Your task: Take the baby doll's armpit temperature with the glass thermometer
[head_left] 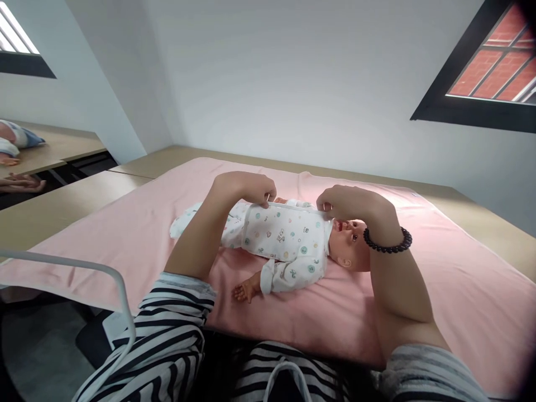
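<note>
A baby doll [352, 245] lies on its back on a pink blanket [159, 223], head to the right. It wears a white patterned baby shirt [288, 234] and matching trousers [234, 229]. My left hand [251, 188] pinches the far edge of the shirt near the waist. Near the collar, my right hand [341, 202] grips the same edge, beside the doll's chin. Between my hands the edge runs fairly straight. One doll hand [247, 287] rests on the blanket on the near side; the other arm is mostly hidden behind the shirt.
The blanket covers a wooden table [167, 156] standing against a white wall. At the far left, another doll [19, 137] lies on a neighbouring table, with a person's hand [20, 183] below it. A white curved bar [119, 290] rises at the lower left, near my left arm.
</note>
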Motion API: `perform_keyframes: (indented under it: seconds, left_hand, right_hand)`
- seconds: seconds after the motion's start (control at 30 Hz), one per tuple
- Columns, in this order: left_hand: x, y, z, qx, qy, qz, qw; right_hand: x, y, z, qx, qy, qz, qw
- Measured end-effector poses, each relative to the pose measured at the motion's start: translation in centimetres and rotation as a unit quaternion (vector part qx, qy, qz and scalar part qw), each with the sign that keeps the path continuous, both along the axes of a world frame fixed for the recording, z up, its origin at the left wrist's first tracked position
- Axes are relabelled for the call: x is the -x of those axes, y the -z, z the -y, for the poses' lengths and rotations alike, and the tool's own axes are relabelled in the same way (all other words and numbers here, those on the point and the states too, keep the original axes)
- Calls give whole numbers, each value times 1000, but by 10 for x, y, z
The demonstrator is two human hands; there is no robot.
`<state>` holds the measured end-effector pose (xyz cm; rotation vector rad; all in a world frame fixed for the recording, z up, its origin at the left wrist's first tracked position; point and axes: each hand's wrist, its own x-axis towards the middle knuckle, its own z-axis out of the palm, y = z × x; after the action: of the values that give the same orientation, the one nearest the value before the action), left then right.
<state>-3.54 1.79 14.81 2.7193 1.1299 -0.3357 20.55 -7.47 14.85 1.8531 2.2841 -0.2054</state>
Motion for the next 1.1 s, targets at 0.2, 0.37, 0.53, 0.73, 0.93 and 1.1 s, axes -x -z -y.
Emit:
perform_keyframes:
  seconds: [0.2, 0.37, 0.53, 0.73, 0.93, 1.1]
  left_hand:
    - [-7, 10, -23, 48, 7, -14, 999]
    - [-13, 22, -38, 99, 5, -42, 994]
    - [-15, 25, -42, 117, -19, -59, 991]
    - [-16, 27, -48, 118, -61, -92, 987]
    - [-20, 29, -46, 114, -78, -102, 985]
    - [-20, 31, -46, 97, -75, -89, 988]
  right_hand:
    - [4, 10, -13, 15, 19, 22, 999]
    - [12, 15, -22, 69, 53, 31, 996]
    - [21, 16, -29, 104, 62, 57, 991]
    - [24, 18, -32, 115, 70, 82, 988]
    - [25, 23, -35, 118, 55, 83, 988]
    - [23, 22, -35, 114, 65, 68, 989]
